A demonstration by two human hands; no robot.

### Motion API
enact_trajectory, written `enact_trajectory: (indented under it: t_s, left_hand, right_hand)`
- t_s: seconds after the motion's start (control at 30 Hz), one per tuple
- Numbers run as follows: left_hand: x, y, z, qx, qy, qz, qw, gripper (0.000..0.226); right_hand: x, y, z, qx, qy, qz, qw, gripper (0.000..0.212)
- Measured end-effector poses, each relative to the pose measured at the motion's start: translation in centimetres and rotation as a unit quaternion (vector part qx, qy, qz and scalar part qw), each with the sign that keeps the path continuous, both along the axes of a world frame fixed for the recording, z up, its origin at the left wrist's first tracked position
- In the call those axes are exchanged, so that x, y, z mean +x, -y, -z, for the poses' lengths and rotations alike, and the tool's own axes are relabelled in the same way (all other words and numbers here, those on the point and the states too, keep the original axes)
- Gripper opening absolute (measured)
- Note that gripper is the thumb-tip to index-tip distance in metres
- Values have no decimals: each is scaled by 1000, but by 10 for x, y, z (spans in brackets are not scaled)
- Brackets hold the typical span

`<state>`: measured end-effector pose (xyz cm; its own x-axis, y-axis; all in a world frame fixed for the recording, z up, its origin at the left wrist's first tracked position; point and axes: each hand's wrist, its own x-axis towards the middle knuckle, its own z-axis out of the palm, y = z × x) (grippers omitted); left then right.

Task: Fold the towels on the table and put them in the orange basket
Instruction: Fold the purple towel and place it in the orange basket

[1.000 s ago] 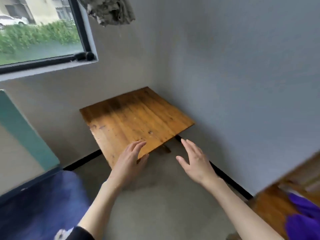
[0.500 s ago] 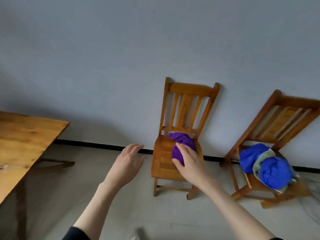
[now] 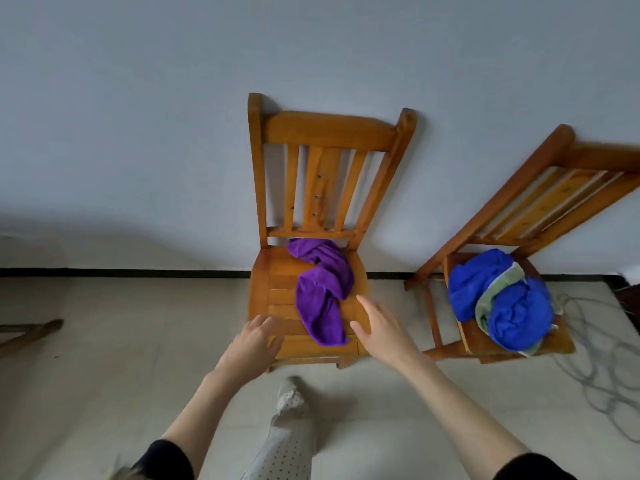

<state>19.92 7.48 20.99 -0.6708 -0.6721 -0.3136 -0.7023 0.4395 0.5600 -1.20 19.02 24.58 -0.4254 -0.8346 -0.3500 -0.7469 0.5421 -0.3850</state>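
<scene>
A crumpled purple towel (image 3: 322, 289) lies on the seat of a wooden chair (image 3: 273, 289) against the wall. My left hand (image 3: 256, 341) hovers at the seat's front left edge, fingers apart, empty. My right hand (image 3: 381, 330) is spread open just right of the towel's lower end, a little short of touching it. On a second, tilted chair (image 3: 519, 209) to the right sits a heap of blue towels (image 3: 498, 299) with a pale green one (image 3: 491, 299) among them. No orange basket is in view.
A table leg (image 3: 31, 332) shows at the far left. Grey cables (image 3: 595, 362) lie looped on the floor at the right. My leg and foot (image 3: 291, 403) stand just before the near chair. A black skirting line runs along the wall.
My view has swung right from the bare wooden table to the two chairs and come closer. Both hands have reached down to the near chair's seat, either side of the purple towel.
</scene>
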Motion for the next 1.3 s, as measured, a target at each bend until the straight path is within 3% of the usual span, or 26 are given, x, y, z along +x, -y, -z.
enact_trajectory:
  t_s: [0.33, 0.53, 0.7, 0.87, 0.97, 1.1, 1.2, 1.3]
  left_hand:
    - [-120, 78, 79, 32, 100, 91, 990, 40]
    - [-175, 107, 147, -20, 83, 115, 990, 40]
    - [-217, 106, 203, -56, 45, 145, 987, 44]
    - [-245, 111, 257, -113, 198, 213, 950, 62]
    - [-247, 109, 268, -124, 232, 195, 945, 51]
    - [-244, 110, 265, -219, 186, 245, 926, 18]
    - [-240, 111, 267, -142, 232, 241, 932, 33]
    - [-240, 116, 267, -123, 251, 223, 934, 32]
  right_hand:
    - [-92, 82, 82, 86, -14, -39, 995, 52]
    - [-145, 121, 170, 137, -2, -72, 988, 48]
    - [-165, 145, 248, 168, -23, -170, 971, 48]
    - [-179, 161, 306, 163, -74, -218, 959, 47]
    - [-188, 157, 323, 167, -96, -257, 947, 41]
    - [-199, 148, 325, 192, -97, -325, 921, 33]
    - [-199, 146, 320, 199, -88, -353, 910, 30]
    - [-201, 152, 315, 156, -78, -333, 927, 29]
